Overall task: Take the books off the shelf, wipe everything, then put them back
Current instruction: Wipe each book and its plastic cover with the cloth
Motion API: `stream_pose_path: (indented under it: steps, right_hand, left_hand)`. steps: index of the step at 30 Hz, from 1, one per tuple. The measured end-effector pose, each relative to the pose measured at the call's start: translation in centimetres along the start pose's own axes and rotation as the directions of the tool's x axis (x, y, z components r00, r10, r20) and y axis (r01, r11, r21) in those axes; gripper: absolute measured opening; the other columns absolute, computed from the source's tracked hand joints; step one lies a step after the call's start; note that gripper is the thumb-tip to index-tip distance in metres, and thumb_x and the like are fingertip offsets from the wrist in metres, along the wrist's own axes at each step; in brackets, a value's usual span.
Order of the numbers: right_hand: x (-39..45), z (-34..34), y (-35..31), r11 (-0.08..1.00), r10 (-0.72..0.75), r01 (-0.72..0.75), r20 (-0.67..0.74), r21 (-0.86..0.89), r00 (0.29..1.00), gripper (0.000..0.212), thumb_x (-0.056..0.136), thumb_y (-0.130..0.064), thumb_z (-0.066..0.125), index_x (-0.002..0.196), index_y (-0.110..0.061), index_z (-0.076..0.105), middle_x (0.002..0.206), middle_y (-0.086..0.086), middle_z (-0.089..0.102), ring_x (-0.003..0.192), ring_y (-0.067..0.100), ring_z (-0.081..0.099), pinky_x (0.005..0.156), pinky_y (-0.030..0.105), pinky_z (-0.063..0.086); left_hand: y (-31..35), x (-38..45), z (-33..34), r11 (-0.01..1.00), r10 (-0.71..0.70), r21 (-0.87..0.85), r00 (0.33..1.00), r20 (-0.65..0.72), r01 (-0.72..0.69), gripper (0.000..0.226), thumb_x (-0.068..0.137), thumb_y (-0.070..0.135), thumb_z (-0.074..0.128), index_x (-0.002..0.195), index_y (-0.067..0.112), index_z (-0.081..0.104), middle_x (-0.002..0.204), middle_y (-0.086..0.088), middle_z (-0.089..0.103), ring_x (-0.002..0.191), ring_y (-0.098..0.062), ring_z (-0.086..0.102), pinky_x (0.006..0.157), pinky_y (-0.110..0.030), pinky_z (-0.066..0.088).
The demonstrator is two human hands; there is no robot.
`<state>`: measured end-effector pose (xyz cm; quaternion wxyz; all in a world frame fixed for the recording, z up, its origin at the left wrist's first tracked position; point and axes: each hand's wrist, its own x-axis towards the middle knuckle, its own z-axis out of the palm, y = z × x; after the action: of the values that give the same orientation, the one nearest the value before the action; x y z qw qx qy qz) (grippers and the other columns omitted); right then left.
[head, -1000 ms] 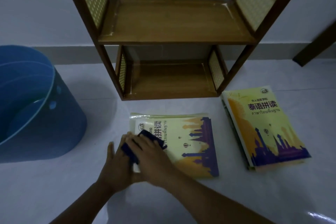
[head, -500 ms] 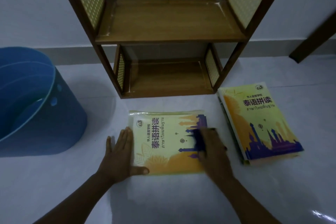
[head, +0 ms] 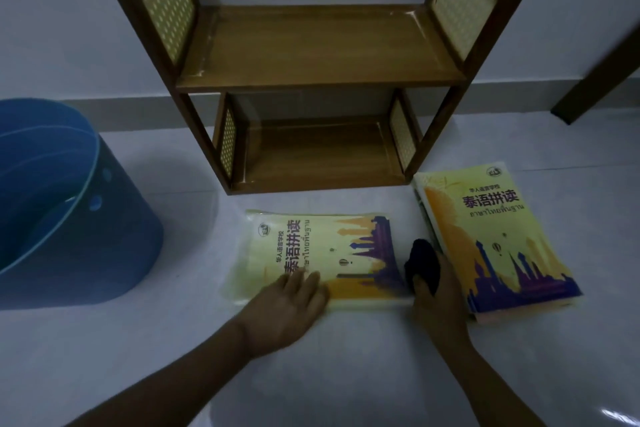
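Yellow-covered books lay on the pale floor before the emptied wooden shelf: the left hand rested flat and unclenched on the near edge of the middle stack, while the right hand clutched a dark cloth just off that stack's right edge, between it and the second stack. Judged from this, the wiping step was in hand, and the next move called for turning or setting aside the wiped book. A blue bucket stood well apart at left; nothing blocked the shelf's two boards.
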<state>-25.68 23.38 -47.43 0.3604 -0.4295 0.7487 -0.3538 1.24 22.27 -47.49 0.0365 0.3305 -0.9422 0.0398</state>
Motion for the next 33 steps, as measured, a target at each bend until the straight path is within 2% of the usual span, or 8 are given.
stream_pose_path:
  steps: [3, 8, 12, 16, 23, 26, 30, 33]
  right_hand:
    - [0.0, -1.1, -0.6, 0.993, 0.116, -0.118, 0.07, 0.013, 0.991, 0.058, 0.098, -0.019, 0.048, 0.15, -0.019, 0.021, 0.151, 0.006, 0.034, 0.137, 0.024, 0.034, 0.113, 0.041, 0.03]
    - [-1.6, -0.2, -4.7, 0.977, -0.15, 0.165, 0.115, -0.136, 0.982, 0.076, 0.091, -0.027, 0.059, 0.152, -0.016, 0.014, 0.153, -0.006, 0.023, 0.142, 0.012, 0.019, 0.115, 0.036, 0.023]
    - [-1.4, 0.1, -8.7, 0.884, -0.049, -0.108, 0.319, 0.456, 0.947, 0.043, 0.094, -0.023, 0.055, 0.136, -0.024, 0.046, 0.127, -0.003, 0.062, 0.116, 0.015, 0.059, 0.094, 0.035, 0.052]
    - [-0.5, 1.1, -8.3, 0.951, 0.017, -0.108, 0.301, 0.289, 0.954, 0.032, 0.094, -0.019, 0.056, 0.126, -0.018, 0.053, 0.111, -0.003, 0.066, 0.1, 0.013, 0.063, 0.078, 0.024, 0.054]
    - [-0.7, 6.1, -5.1, 0.983, 0.049, -0.002, 0.259, -0.181, 0.965, 0.037, 0.093, -0.017, 0.055, 0.128, -0.012, 0.047, 0.114, 0.008, 0.059, 0.107, 0.028, 0.059, 0.082, 0.029, 0.045]
    - [-0.8, 6.4, -5.1, 0.937, -0.028, 0.114, 0.252, -0.33, 0.967, 0.058, 0.094, -0.02, 0.054, 0.146, -0.013, 0.03, 0.137, 0.01, 0.049, 0.126, 0.028, 0.049, 0.1, 0.034, 0.043]
    - [0.1, 3.8, -4.0, 0.825, -0.277, 0.281, 0.083, -0.49, 0.957, 0.051, 0.089, -0.016, 0.06, 0.137, -0.011, 0.046, 0.134, 0.014, 0.053, 0.123, 0.033, 0.05, 0.1, 0.043, 0.045]
    - [0.7, 2.4, -1.2, 0.752, -0.159, 0.185, 0.098, -0.632, 0.982, 0.062, 0.084, -0.035, 0.066, 0.14, -0.02, 0.042, 0.145, 0.019, 0.04, 0.131, 0.04, 0.038, 0.103, 0.053, 0.041]
  left_hand:
    - [-2.5, 2.4, -6.1, 0.977, -0.142, -0.176, 0.983, -0.117, 0.12, 0.016, 0.092, 0.019, 0.044, 0.105, 0.011, 0.047, 0.073, -0.007, 0.064, 0.047, -0.02, 0.058, 0.038, -0.026, 0.045]
    - [-3.2, 3.9, -13.4, 0.736, -0.549, -0.602, 0.794, -0.262, 0.31, 0.017, 0.094, 0.042, 0.032, 0.097, 0.028, 0.042, 0.062, 0.017, 0.046, 0.043, -0.008, 0.046, 0.038, -0.013, 0.038]
    - [-1.8, 3.5, -12.8, 0.388, -0.778, -0.873, 0.612, -0.138, 0.297, 0.023, 0.093, 0.046, 0.032, 0.088, 0.029, 0.048, 0.072, 0.005, 0.052, 0.067, -0.005, 0.053, 0.054, -0.014, 0.044]
    - [-2.8, 1.4, -8.5, 0.138, -0.785, -0.846, 0.578, 0.224, 0.515, 0.031, 0.097, 0.047, 0.034, 0.102, 0.02, 0.05, 0.091, 0.001, 0.056, 0.08, -0.011, 0.055, 0.064, -0.022, 0.043]
    - [-4.0, -4.0, 0.7, 0.575, -0.592, -0.334, 0.661, 0.461, 0.747, 0.089, 0.072, 0.084, 0.003, 0.089, 0.01, 0.048, 0.114, -0.013, 0.048, 0.115, -0.033, 0.041, 0.105, -0.058, 0.031]
    - [-4.2, -4.6, 1.6, 0.634, -0.57, -0.23, 0.647, 0.506, 0.738, 0.106, 0.06, 0.089, -0.015, 0.098, 0.012, 0.047, 0.128, -0.012, 0.036, 0.131, -0.031, 0.026, 0.113, -0.065, 0.004]
    - [-5.1, -4.8, 1.8, 0.68, -0.598, -0.147, 0.66, 0.455, 0.718, 0.114, 0.064, 0.092, 0.008, 0.121, 0.001, 0.049, 0.146, -0.026, 0.035, 0.144, -0.039, 0.018, 0.11, -0.066, 0.009]
    - [-6.2, -4.8, 1.6, 0.732, -0.515, -0.221, 0.736, 0.439, 0.645, 0.134, 0.057, 0.097, 0.014, 0.15, 0.001, 0.009, 0.158, -0.017, -0.008, 0.147, -0.032, -0.008, 0.115, -0.055, -0.002]
